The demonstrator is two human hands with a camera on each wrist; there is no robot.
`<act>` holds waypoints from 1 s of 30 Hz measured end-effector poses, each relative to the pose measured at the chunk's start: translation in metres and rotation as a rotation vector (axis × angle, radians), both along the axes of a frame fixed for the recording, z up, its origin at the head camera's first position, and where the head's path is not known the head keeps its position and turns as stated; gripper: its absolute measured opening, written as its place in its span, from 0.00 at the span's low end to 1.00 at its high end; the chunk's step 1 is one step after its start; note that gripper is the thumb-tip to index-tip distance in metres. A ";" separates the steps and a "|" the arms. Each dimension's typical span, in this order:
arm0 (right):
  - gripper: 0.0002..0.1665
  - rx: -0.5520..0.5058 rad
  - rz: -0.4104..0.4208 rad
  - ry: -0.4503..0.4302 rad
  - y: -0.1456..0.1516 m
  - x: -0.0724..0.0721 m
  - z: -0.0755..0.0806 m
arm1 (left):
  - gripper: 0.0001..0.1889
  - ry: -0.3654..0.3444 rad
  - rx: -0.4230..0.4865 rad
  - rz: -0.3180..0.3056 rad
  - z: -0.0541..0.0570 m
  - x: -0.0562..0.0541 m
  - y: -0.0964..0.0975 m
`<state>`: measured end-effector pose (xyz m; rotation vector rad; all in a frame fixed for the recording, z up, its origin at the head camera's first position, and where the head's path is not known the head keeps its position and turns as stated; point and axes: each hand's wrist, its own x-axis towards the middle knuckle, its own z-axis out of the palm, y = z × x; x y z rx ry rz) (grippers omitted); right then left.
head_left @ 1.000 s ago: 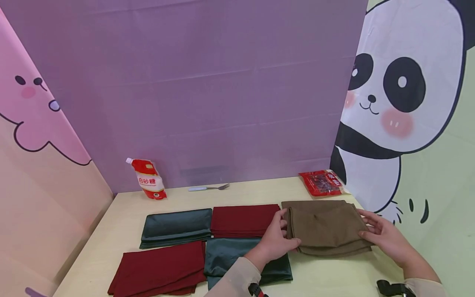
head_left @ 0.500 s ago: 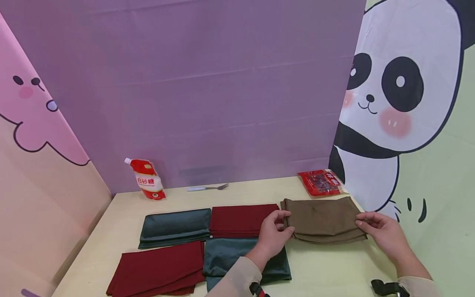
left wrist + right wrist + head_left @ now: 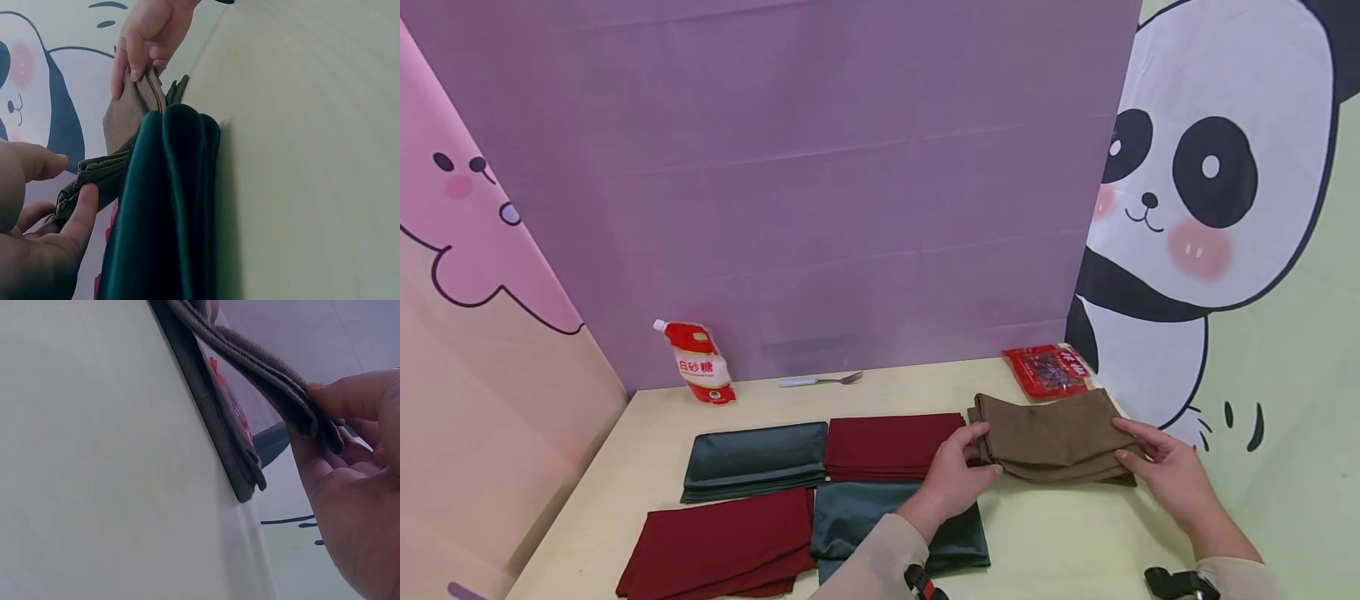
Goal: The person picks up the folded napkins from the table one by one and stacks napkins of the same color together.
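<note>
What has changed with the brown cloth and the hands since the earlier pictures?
The upper brown cloth moved away from the person, toward the red packet. The left hand and right hand still hold its ends; neither let go. The red cloths, teal cloths, pouch and fork stayed put.

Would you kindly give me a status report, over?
Left hand and right hand holding brown cloth. Right end raised above brown fabric. Red packet close behind.
</note>
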<state>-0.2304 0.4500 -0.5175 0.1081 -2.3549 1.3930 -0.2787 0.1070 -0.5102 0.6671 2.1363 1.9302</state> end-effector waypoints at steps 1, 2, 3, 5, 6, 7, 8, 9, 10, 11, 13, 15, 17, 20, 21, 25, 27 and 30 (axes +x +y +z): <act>0.28 0.003 -0.002 -0.001 -0.001 0.000 0.000 | 0.33 -0.001 0.001 -0.005 0.000 0.000 0.000; 0.29 0.008 -0.004 -0.003 -0.001 -0.001 -0.001 | 0.34 -0.004 0.003 -0.013 0.000 -0.001 0.001; 0.29 0.010 -0.005 -0.004 -0.002 -0.002 -0.001 | 0.34 -0.007 0.004 -0.019 0.000 -0.001 0.001; 0.29 0.016 -0.009 -0.003 -0.003 -0.003 -0.001 | 0.35 -0.013 0.018 -0.033 0.000 -0.002 0.001; 0.30 0.019 -0.015 -0.003 -0.003 -0.005 -0.001 | 0.35 -0.018 0.027 -0.040 0.000 -0.002 0.002; 0.30 0.023 -0.021 -0.002 -0.004 -0.006 -0.001 | 0.36 -0.030 0.038 -0.047 0.000 -0.003 0.002; 0.30 0.028 -0.027 -0.001 -0.004 -0.007 -0.002 | 0.37 -0.039 0.047 -0.054 0.000 -0.003 0.002; 0.30 0.031 -0.032 0.002 -0.004 -0.009 -0.002 | 0.37 -0.048 0.055 -0.060 0.000 -0.003 0.002; 0.30 0.036 -0.039 0.004 -0.005 -0.010 -0.002 | 0.38 -0.056 0.065 -0.068 0.000 -0.003 0.002; 0.30 0.038 -0.044 0.005 -0.005 -0.012 -0.003 | 0.38 -0.063 0.073 -0.077 0.000 -0.003 0.003; 0.30 0.045 -0.056 0.005 -0.005 -0.015 -0.003 | 0.39 -0.079 0.076 -0.087 -0.001 -0.003 0.003; 0.30 0.057 -0.071 -0.009 -0.004 -0.017 -0.003 | 0.39 -0.089 0.072 -0.095 -0.001 -0.003 0.004; 0.30 0.077 -0.085 -0.037 -0.004 -0.019 -0.003 | 0.39 -0.103 0.059 -0.099 -0.001 -0.003 0.003; 0.31 0.129 -0.104 -0.098 -0.003 -0.020 -0.004 | 0.40 -0.107 0.008 -0.107 -0.002 -0.002 0.002; 0.32 0.155 -0.107 -0.116 -0.002 -0.020 -0.004 | 0.41 -0.098 -0.017 -0.111 -0.002 -0.002 0.002; 0.37 0.263 -0.096 -0.178 0.004 -0.020 -0.005 | 0.42 -0.045 -0.097 -0.122 -0.001 0.000 0.003; 0.39 0.302 -0.078 -0.208 0.005 -0.020 -0.004 | 0.42 -0.023 -0.130 -0.111 -0.001 0.001 0.003; 0.42 0.342 -0.061 -0.252 0.006 -0.019 -0.004 | 0.42 -0.006 -0.161 -0.089 -0.001 0.002 0.003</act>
